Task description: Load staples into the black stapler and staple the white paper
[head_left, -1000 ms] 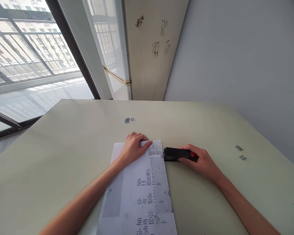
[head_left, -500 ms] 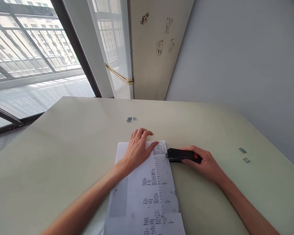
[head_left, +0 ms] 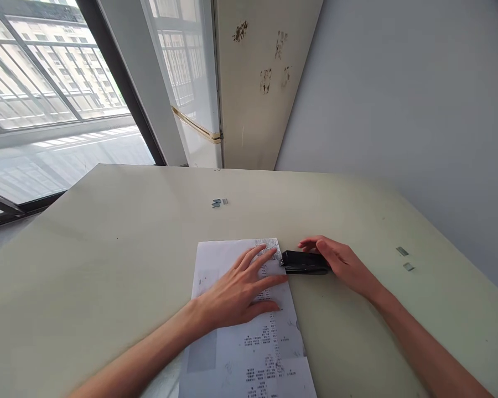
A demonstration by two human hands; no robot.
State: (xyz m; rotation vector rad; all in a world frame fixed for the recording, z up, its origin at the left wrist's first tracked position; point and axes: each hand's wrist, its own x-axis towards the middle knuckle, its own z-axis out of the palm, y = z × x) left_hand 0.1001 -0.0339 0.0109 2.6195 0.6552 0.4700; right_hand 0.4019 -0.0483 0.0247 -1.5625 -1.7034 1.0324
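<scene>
Printed paper sheets (head_left: 274, 354) lie on the table, their text running up toward the far right corner. Flat across their upper half, my left hand (head_left: 243, 290) has its fingers spread. At the sheets' right edge, near that corner, a black stapler (head_left: 302, 262) lies sideways with its front end meeting the paper. My right hand (head_left: 342, 265) is around the stapler's rear end, thumb over the top and fingers along the far side. The hand hides the rear of the stapler.
Several small staple strips (head_left: 218, 203) lie beyond the papers on the pale table (head_left: 128, 237). Two more strips (head_left: 404, 258) are at the right. Behind the table stand a refrigerator (head_left: 257, 127) with stains, a grey wall (head_left: 377, 99) and a glass window (head_left: 45, 105).
My left hand has come down from the sheets' top edge and spread flat near the stapler. My right hand has shifted its hold, thumb now on top, covering the stapler's red part.
</scene>
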